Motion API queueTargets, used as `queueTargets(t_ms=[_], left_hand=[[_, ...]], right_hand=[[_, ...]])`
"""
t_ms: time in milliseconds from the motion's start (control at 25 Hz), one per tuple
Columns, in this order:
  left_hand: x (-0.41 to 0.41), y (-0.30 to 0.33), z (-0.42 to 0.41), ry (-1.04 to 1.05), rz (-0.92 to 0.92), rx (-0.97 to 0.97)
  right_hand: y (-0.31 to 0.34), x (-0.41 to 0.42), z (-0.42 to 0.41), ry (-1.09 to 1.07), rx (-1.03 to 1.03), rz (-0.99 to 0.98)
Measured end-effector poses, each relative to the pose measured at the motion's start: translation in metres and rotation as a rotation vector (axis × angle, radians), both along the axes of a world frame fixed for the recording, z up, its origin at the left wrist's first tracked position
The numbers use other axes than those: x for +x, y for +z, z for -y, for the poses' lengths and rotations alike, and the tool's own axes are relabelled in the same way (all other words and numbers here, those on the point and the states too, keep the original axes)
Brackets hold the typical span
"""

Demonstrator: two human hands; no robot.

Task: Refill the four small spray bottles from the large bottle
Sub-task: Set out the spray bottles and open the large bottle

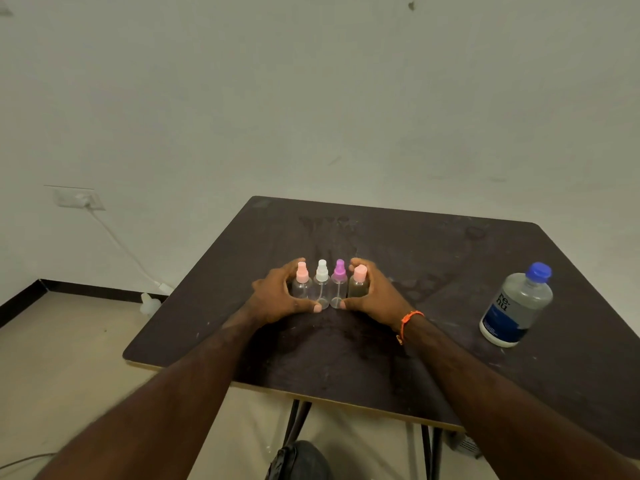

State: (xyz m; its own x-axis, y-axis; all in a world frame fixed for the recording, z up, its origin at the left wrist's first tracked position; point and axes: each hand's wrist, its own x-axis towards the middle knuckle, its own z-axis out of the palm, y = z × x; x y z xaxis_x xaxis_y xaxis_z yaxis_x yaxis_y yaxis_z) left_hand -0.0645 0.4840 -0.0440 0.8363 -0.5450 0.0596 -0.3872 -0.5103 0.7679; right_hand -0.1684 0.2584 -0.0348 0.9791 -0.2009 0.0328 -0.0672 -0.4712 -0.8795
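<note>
Several small clear spray bottles stand upright in a tight row on the dark table: a pink-capped one, a white-capped one, a purple-capped one and another pink-capped one. My left hand cups the row's left end, its thumb in front of the white-capped bottle. My right hand, with an orange wristband, cups the right end. The hands press the row together from both sides. The large bottle with a blue cap and blue label stands at the right, apart from both hands.
The table's near edge runs in front of me, with metal legs below. A wall socket with a white cable is on the left wall. A dark shoe shows on the floor under the table.
</note>
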Motion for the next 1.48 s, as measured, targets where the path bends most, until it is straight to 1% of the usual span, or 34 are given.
queueTargets(t_ms=[120,280,400,480,600,680,800,920,1000,1080,1240,1320,1480], left_hand=[[-0.004,0.0,-0.012,0.044,0.096,0.053],[-0.022,0.008,-0.02,0.085,0.136,0.037],[-0.039,0.014,-0.016,0.128,0.21,-0.009],[-0.052,0.019,-0.012,0.156,0.269,-0.035],[-0.073,0.03,-0.008,0.177,0.372,-0.067],[-0.087,0.041,-0.001,0.147,0.462,-0.077],[-0.109,0.055,0.025,0.059,0.578,-0.115],[-0.133,0.06,0.063,-0.064,0.634,-0.13],[-0.149,0.059,0.088,-0.153,0.631,-0.087],[-0.162,0.055,0.111,-0.233,0.589,-0.026],[-0.181,0.038,0.148,-0.329,0.42,0.097],[-0.185,0.033,0.162,-0.339,0.35,0.158],[-0.183,0.028,0.186,-0.35,0.309,0.227]], right_hand=[[-0.003,-0.012,0.008,-0.022,0.026,-0.004],[-0.002,-0.025,0.009,-0.16,-0.128,0.002],[0.001,-0.039,0.012,-0.233,-0.232,-0.02],[0.006,-0.051,0.011,-0.226,-0.292,-0.037],[0.015,-0.073,0.01,-0.198,-0.324,-0.029],[0.021,-0.094,0.016,-0.191,-0.373,0.012],[0.032,-0.136,0.031,-0.172,-0.501,0.066],[0.035,-0.181,0.046,-0.211,-0.6,0.086],[0.035,-0.209,0.059,-0.319,-0.611,0.095],[0.035,-0.231,0.075,-0.432,-0.608,0.094],[0.035,-0.259,0.106,-0.586,-0.567,0.027],[0.036,-0.262,0.117,-0.617,-0.526,-0.014],[0.04,-0.251,0.131,-0.587,-0.482,-0.055]])
